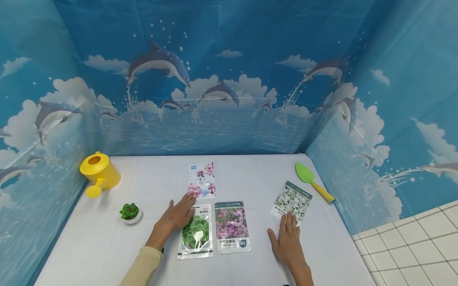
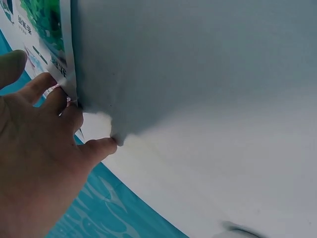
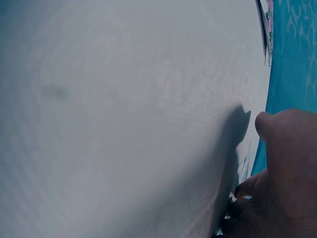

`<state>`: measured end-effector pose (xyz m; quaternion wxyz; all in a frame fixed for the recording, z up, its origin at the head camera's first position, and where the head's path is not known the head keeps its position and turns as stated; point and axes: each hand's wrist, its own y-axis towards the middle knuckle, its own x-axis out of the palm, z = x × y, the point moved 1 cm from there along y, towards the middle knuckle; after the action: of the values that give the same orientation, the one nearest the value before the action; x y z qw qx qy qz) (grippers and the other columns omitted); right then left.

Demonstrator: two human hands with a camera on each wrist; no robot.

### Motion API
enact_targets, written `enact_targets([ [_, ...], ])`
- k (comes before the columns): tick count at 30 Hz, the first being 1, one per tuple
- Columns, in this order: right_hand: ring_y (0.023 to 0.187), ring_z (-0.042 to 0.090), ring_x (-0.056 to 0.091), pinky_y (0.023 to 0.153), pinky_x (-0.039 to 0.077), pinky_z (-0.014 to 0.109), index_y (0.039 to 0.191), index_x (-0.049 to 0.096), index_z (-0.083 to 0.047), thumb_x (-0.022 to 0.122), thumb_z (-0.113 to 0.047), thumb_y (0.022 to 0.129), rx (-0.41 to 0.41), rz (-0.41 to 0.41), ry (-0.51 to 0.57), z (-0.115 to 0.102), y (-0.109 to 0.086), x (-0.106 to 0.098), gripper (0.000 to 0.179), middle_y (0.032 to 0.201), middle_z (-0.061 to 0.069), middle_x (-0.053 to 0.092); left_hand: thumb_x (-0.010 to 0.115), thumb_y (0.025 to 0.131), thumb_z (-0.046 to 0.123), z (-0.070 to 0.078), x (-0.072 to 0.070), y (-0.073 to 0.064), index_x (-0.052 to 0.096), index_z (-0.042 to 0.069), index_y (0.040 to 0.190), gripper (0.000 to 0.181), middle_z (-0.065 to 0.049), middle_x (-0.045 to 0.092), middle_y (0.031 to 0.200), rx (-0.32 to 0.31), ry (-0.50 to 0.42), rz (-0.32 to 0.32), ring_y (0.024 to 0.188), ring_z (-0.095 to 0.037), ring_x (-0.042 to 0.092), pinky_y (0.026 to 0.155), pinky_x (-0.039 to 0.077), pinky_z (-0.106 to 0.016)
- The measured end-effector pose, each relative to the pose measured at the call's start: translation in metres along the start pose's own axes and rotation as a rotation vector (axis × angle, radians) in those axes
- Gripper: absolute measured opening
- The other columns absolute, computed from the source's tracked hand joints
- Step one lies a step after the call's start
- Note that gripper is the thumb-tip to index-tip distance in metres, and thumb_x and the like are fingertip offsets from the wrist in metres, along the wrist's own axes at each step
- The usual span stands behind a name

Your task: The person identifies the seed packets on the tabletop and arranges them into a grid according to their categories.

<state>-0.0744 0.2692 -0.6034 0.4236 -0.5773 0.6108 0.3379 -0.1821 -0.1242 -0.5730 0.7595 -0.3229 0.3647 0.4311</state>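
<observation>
- Cream sleeve (image 1: 141,268) on the left forearm, reaching in over the near edge of the tabletop (image 1: 157,171), a dark wristband (image 1: 162,250) at its cuff.
- Left hand (image 1: 177,214): fingers spread and lightly bent, clasped round nothing that I can see, with the little finger set apart from the others. They touch the far left corner of the green-leaf packet (image 1: 196,235) and reach the near edge of the blossom packet (image 1: 201,178).
- Right hand (image 1: 288,242): fingers stretched out, resting on the near edge of the white-flower packet (image 1: 292,200), thumb held well away to the side. Nothing is gripped (its own wrist view shows little beyond cloth, shadow and part of the hand).
- Green-leaf packet and purple-flower packet (image 1: 231,226) lie flat, side by side, between the hands, towards the near edge.
- Blossom packet lies beyond them, near the middle of the far edge.
- White-flower packet sits askew in the right half of the tabletop.
- Trowel (image 1: 310,177), green blade and yellow handle, slants by the right edge, blade towards the far right corner.
- Watering can (image 1: 107,174), yellow, stands at the far left corner.
- Potted plant (image 1: 129,211), green in a white pot, stands near the left edge.
- Dolphin-print curtain (image 1: 214,131) hangs behind the far edge.
</observation>
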Motion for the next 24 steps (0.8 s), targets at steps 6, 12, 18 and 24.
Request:
enact_targets([
  [6,0.16,0.059,0.003,0.126,0.01,0.076,0.16,0.019,0.022,0.059,-0.034,0.111,-0.004,0.013,-0.004,-0.001,0.0,0.0,0.084,0.172,0.041,0.004,0.049,0.113,0.023,-0.014,0.007,-0.005,0.043,0.002,0.164,0.055,-0.016,0.03,0.175,-0.01,-0.009,0.031,0.163,-0.04,0.023,0.125,0.009,-0.079],
  [12,0.16,0.059,0.003,0.126,0.009,0.075,0.16,0.019,0.022,0.059,-0.034,0.111,0.001,0.006,-0.007,-0.001,0.001,0.001,0.085,0.172,0.041,0.003,0.051,0.113,0.022,-0.01,0.0,-0.011,0.043,-0.001,0.163,0.055,-0.019,0.031,0.174,0.003,-0.03,0.02,0.163,-0.043,0.023,0.124,0.008,-0.081],
  [18,0.161,0.058,0.001,0.127,0.007,0.075,0.161,0.016,0.022,0.058,-0.035,0.112,0.011,-0.01,-0.009,0.0,0.001,0.0,0.086,0.172,0.04,0.0,0.049,0.114,0.025,-0.011,0.001,-0.009,0.042,0.0,0.164,0.056,-0.018,0.028,0.176,-0.014,-0.031,0.008,0.164,-0.041,0.02,0.126,0.008,-0.078],
  [24,0.161,0.059,0.001,0.126,0.008,0.075,0.16,0.017,0.022,0.059,-0.034,0.112,0.005,-0.012,-0.002,-0.001,0.001,-0.001,0.086,0.172,0.041,0.001,0.049,0.115,0.025,-0.009,-0.001,-0.013,0.043,-0.002,0.162,0.055,-0.02,0.029,0.175,-0.002,-0.066,0.017,0.164,-0.042,0.021,0.125,0.006,-0.08],
])
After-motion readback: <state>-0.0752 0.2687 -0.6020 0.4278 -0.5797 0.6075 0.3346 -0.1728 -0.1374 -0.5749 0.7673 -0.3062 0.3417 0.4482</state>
